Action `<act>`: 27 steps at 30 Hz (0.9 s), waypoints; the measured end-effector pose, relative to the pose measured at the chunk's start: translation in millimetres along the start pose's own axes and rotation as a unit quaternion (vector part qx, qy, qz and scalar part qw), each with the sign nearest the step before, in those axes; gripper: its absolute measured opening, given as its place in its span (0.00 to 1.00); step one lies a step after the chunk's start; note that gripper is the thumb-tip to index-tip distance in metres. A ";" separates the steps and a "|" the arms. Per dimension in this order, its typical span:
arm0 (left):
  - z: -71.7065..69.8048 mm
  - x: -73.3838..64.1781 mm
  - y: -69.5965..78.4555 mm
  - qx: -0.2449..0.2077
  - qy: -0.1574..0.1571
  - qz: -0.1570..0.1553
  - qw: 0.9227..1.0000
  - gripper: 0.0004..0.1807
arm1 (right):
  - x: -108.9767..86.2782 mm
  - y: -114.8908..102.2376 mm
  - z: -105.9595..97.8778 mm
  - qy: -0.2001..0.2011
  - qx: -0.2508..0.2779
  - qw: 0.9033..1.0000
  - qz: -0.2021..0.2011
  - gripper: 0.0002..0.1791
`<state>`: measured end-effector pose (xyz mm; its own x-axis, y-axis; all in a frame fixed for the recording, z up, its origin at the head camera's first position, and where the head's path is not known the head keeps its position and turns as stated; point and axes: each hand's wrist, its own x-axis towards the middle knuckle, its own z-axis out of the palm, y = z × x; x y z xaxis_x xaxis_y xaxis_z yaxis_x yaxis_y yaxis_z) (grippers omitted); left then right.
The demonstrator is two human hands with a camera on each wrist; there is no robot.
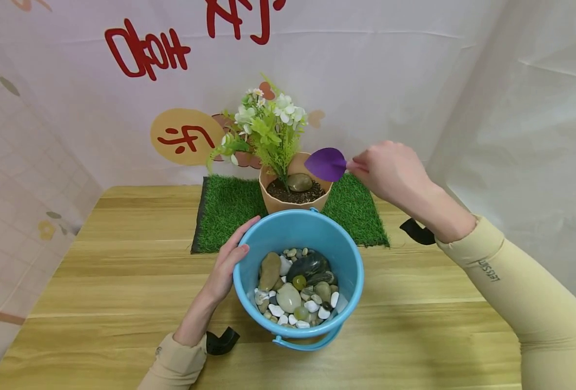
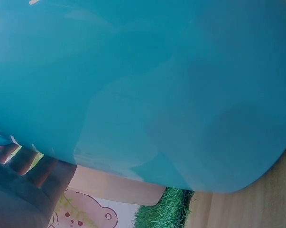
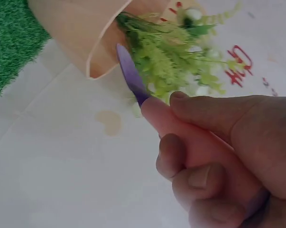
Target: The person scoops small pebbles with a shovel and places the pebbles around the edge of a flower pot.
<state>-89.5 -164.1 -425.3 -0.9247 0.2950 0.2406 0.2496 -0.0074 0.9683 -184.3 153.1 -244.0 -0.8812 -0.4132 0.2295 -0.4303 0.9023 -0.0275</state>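
Observation:
My right hand [image 1: 390, 168] grips the pink handle [image 3: 199, 142] of a small trowel with a purple blade [image 1: 328, 164]. The blade is over the right side of a peach flowerpot [image 1: 288, 206]. Dark soil, a large brown stone [image 1: 299, 182] and a leafy plant with white flowers [image 1: 268, 124] are in the pot. Against the left side of a light blue bucket [image 1: 241, 271] rests my left hand [image 1: 226, 265], its fingers fairly straight along the outer wall and its thumb at the rim. Pebbles and larger stones [image 1: 289, 298] cover the bucket's bottom.
The pot stands on a green turf mat [image 1: 229, 216] at the back of a wooden table [image 1: 122, 271], just behind the bucket. The bucket's handle [image 1: 312, 344] hangs down at the near side. White printed cloth [image 1: 390, 81] surrounds the table at back and sides.

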 end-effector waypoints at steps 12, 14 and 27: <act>-0.3 0.1 -0.6 -0.003 0.002 -0.003 1.000 0.34 | -47.3 -18.9 -20.7 0.047 0.056 0.997 -0.036 0.14; -0.5 0.1 -0.3 -0.005 0.002 -0.003 1.000 0.34 | -54.0 -24.0 -20.5 0.054 0.062 0.995 -0.052 0.13; 0.2 -0.8 1.0 -0.007 -0.005 -0.007 1.000 0.34 | -78.5 -42.7 -6.4 0.058 0.055 0.988 -0.132 0.09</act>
<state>-88.5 -164.1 -424.5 -0.9253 0.3038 0.2269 0.2327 -0.0174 0.9724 -95.5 147.9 -254.6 -0.7100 -0.6098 0.3522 -0.6662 0.7437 -0.0554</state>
